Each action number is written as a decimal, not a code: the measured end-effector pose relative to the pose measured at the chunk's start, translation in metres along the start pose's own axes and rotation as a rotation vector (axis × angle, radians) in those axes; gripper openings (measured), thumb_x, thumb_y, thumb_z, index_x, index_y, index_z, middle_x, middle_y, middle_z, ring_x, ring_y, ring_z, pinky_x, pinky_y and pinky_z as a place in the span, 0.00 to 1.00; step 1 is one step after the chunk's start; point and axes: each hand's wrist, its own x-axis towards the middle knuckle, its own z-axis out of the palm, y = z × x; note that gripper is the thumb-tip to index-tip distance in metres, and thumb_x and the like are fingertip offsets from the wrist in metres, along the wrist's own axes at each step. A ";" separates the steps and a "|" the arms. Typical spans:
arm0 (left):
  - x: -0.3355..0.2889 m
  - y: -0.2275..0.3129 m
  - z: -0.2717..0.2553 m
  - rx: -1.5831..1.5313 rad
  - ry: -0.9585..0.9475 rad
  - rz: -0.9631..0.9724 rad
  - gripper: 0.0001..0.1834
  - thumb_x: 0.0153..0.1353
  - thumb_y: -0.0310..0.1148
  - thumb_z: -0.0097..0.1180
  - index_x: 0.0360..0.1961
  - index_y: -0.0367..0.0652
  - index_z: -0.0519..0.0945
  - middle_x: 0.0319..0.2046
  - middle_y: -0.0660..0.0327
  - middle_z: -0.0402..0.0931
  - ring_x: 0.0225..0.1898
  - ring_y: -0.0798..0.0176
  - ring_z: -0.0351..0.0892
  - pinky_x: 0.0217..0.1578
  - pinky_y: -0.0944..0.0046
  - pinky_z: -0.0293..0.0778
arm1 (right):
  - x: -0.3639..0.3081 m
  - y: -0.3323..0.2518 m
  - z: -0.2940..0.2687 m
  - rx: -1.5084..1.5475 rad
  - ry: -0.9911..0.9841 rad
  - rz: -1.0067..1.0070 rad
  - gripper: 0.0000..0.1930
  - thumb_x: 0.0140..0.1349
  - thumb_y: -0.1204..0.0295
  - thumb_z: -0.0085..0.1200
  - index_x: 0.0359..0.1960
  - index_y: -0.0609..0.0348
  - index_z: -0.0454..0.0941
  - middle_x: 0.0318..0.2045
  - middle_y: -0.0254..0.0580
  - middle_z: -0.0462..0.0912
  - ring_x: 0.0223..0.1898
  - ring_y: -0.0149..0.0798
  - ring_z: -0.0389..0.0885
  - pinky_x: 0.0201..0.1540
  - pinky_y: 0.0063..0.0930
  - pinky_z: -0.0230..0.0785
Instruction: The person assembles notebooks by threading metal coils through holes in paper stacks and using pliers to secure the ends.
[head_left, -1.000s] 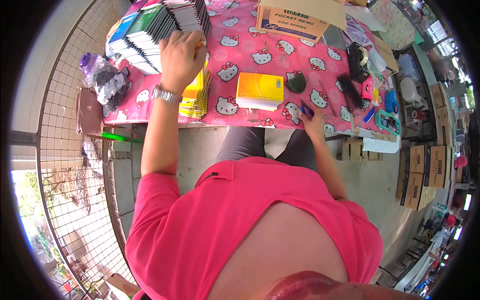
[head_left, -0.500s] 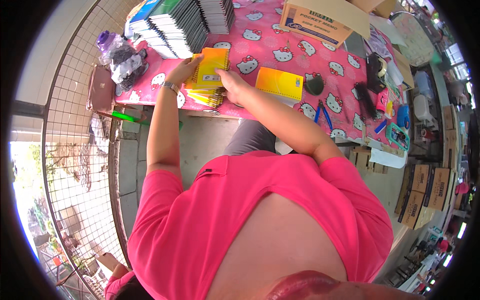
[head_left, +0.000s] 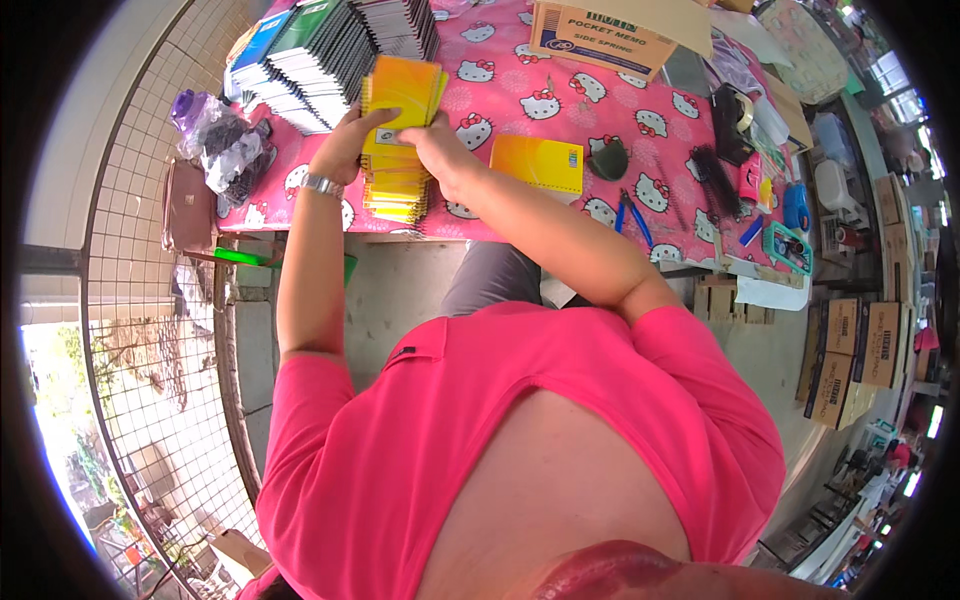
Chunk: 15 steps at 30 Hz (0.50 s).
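Observation:
Between my two hands is a small yellow-orange spiral notebook (head_left: 404, 88), tilted up above the table; another notebook's edge shows at its right side. My left hand (head_left: 347, 142) grips its left edge, thumb across the cover. Fingers of my right hand (head_left: 438, 148) close on its lower right side. Directly below, a fanned pile of yellow notebooks (head_left: 396, 198) lies near the table's front edge. To the right of my hands, a separate group of yellow notebooks (head_left: 537, 163) rests flat.
Tall stacks of spiral notebooks (head_left: 318, 45) stand at the back left, beside a plastic bag (head_left: 222, 135). An open cardboard box (head_left: 600, 40) sits at the back. Blue-handled pliers (head_left: 633, 218), a dark green object (head_left: 608, 160) and a black brush (head_left: 714, 182) lie rightward.
My hands have lifted and tilted the yellow notebook more upright, off the pile. More of the pile shows beneath. The whole view has shifted slightly.

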 end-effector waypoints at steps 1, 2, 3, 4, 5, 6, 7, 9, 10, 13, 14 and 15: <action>-0.006 0.008 0.007 -0.058 -0.010 0.058 0.25 0.60 0.34 0.60 0.57 0.38 0.69 0.48 0.56 0.78 0.47 0.59 0.80 0.46 0.58 0.78 | -0.001 -0.009 -0.005 -0.027 -0.037 -0.142 0.37 0.57 0.68 0.61 0.64 0.63 0.54 0.53 0.51 0.72 0.51 0.46 0.77 0.52 0.40 0.73; -0.013 0.016 0.015 -0.117 -0.020 0.114 0.24 0.60 0.32 0.59 0.57 0.38 0.69 0.48 0.56 0.78 0.47 0.59 0.80 0.46 0.59 0.78 | -0.003 -0.019 -0.014 -0.056 -0.072 -0.284 0.44 0.54 0.66 0.65 0.67 0.64 0.49 0.56 0.53 0.70 0.54 0.46 0.75 0.54 0.38 0.72; -0.021 0.026 0.030 -0.208 -0.059 0.182 0.24 0.60 0.30 0.59 0.57 0.37 0.69 0.48 0.56 0.78 0.47 0.59 0.80 0.46 0.59 0.78 | -0.010 -0.034 -0.024 -0.043 -0.067 -0.338 0.48 0.52 0.63 0.67 0.67 0.65 0.47 0.57 0.53 0.69 0.56 0.46 0.74 0.56 0.36 0.70; -0.025 0.025 0.044 -0.233 -0.130 0.226 0.25 0.59 0.29 0.60 0.57 0.37 0.69 0.48 0.56 0.78 0.47 0.60 0.80 0.46 0.60 0.78 | -0.020 -0.053 -0.039 -0.105 -0.102 -0.384 0.51 0.51 0.61 0.69 0.68 0.66 0.45 0.58 0.53 0.69 0.58 0.46 0.72 0.57 0.35 0.69; -0.026 0.024 0.062 -0.256 -0.207 0.271 0.25 0.59 0.29 0.60 0.57 0.37 0.69 0.48 0.56 0.77 0.47 0.60 0.80 0.46 0.60 0.78 | -0.031 -0.073 -0.055 -0.165 -0.131 -0.433 0.54 0.50 0.59 0.71 0.69 0.67 0.43 0.59 0.54 0.69 0.59 0.45 0.71 0.59 0.34 0.67; -0.028 0.023 0.079 -0.277 -0.274 0.314 0.26 0.58 0.28 0.61 0.57 0.37 0.69 0.49 0.56 0.77 0.47 0.60 0.80 0.46 0.61 0.78 | -0.042 -0.093 -0.075 -0.291 -0.200 -0.470 0.55 0.49 0.58 0.71 0.69 0.68 0.43 0.60 0.54 0.68 0.61 0.45 0.70 0.60 0.33 0.66; -0.030 0.024 0.101 -0.211 -0.244 0.299 0.28 0.56 0.26 0.63 0.57 0.37 0.68 0.49 0.56 0.77 0.47 0.61 0.80 0.47 0.62 0.77 | -0.053 -0.111 -0.095 -0.478 -0.218 -0.471 0.56 0.49 0.60 0.71 0.70 0.68 0.41 0.59 0.54 0.69 0.61 0.44 0.69 0.62 0.33 0.64; -0.021 0.014 0.136 -0.216 -0.326 0.320 0.32 0.54 0.26 0.66 0.58 0.36 0.65 0.49 0.55 0.77 0.48 0.61 0.79 0.50 0.62 0.76 | -0.069 -0.127 -0.137 -0.619 -0.308 -0.461 0.54 0.51 0.70 0.67 0.72 0.61 0.38 0.64 0.52 0.64 0.65 0.44 0.65 0.65 0.33 0.59; -0.013 0.007 0.150 -0.246 -0.344 0.333 0.33 0.53 0.26 0.67 0.58 0.37 0.64 0.49 0.55 0.77 0.48 0.61 0.79 0.50 0.61 0.76 | -0.075 -0.132 -0.151 -0.678 -0.340 -0.454 0.54 0.51 0.74 0.66 0.73 0.58 0.37 0.66 0.52 0.61 0.67 0.44 0.63 0.67 0.34 0.57; 0.001 -0.016 0.184 -0.347 -0.323 0.360 0.36 0.49 0.23 0.69 0.57 0.36 0.60 0.49 0.52 0.75 0.49 0.58 0.78 0.50 0.59 0.77 | -0.085 -0.123 -0.179 -0.547 -0.291 -0.381 0.57 0.49 0.79 0.64 0.74 0.54 0.31 0.69 0.50 0.56 0.69 0.43 0.58 0.68 0.34 0.55; 0.003 -0.020 0.189 -0.297 -0.310 0.412 0.38 0.49 0.23 0.70 0.57 0.36 0.59 0.50 0.52 0.74 0.49 0.58 0.78 0.50 0.59 0.77 | -0.085 -0.119 -0.186 -0.544 -0.294 -0.406 0.58 0.49 0.79 0.64 0.74 0.53 0.30 0.69 0.50 0.55 0.70 0.43 0.57 0.68 0.34 0.55; 0.006 -0.025 0.194 -0.243 -0.298 0.461 0.39 0.49 0.23 0.70 0.58 0.36 0.58 0.50 0.52 0.74 0.50 0.57 0.78 0.51 0.58 0.76 | -0.084 -0.113 -0.193 -0.537 -0.293 -0.432 0.59 0.49 0.78 0.65 0.74 0.53 0.28 0.70 0.50 0.54 0.70 0.42 0.56 0.68 0.34 0.54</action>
